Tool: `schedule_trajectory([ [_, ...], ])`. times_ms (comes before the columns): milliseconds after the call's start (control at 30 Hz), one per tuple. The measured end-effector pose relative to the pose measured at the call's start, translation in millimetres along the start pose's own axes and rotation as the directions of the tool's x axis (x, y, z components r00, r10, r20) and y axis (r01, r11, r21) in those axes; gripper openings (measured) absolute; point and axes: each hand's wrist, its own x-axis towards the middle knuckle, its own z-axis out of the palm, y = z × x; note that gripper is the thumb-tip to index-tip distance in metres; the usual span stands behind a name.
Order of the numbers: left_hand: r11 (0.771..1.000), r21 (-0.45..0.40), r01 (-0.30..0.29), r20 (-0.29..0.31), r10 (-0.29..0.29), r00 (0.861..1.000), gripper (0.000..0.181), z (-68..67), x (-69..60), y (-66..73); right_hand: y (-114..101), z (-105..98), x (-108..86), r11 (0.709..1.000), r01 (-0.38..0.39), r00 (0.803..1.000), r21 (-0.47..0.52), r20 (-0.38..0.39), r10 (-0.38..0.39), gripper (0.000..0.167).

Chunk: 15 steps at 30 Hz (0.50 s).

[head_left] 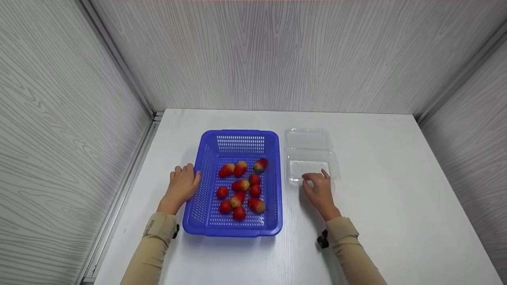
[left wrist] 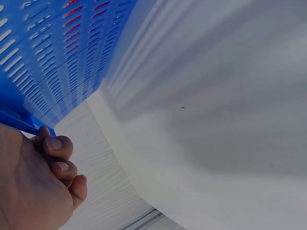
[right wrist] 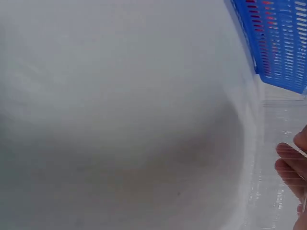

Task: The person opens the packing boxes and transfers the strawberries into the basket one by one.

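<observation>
A blue plastic basket (head_left: 233, 231) with slotted walls stands on the white table, with several red strawberries (head_left: 240, 185) spread over its floor. Some of the fruit shows only as round red shapes. My left hand (head_left: 183, 183) grips the basket's left rim, and its curled fingers (left wrist: 60, 146) show below the edge in the left wrist view. To the right of the basket lies a clear plastic clamshell box (head_left: 309, 139), its lid folded back. At the box's near wall, my right hand (head_left: 318, 190) holds the edge between thumb and fingers. Its fingers (right wrist: 291, 160) show through the plastic.
The white table (head_left: 396, 190) extends to the right of the box and in front of the basket. Grey wood-grain panels (head_left: 269, 55) enclose the back and both sides. A metal rail (head_left: 115, 198) runs along the left edge.
</observation>
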Motion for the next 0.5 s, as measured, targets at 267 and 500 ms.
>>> schedule_trajectory([
  [267, 1.0, -0.006, 0.009, -0.006, -0.009, 1.0, 0.031, -0.2, 1.1, 1.0, 17, 18, 21.7, 0.997, 0.026, 1.0, -0.076, -0.005, -0.027, 0.012],
  [500, 0.999, -0.013, 0.043, -0.004, -0.043, 0.999, 0.03, -0.5, 0.7, 2.7, 29, 14, 30.7, 0.996, 0.064, 0.998, -0.068, -0.005, -0.064, 0.018],
])
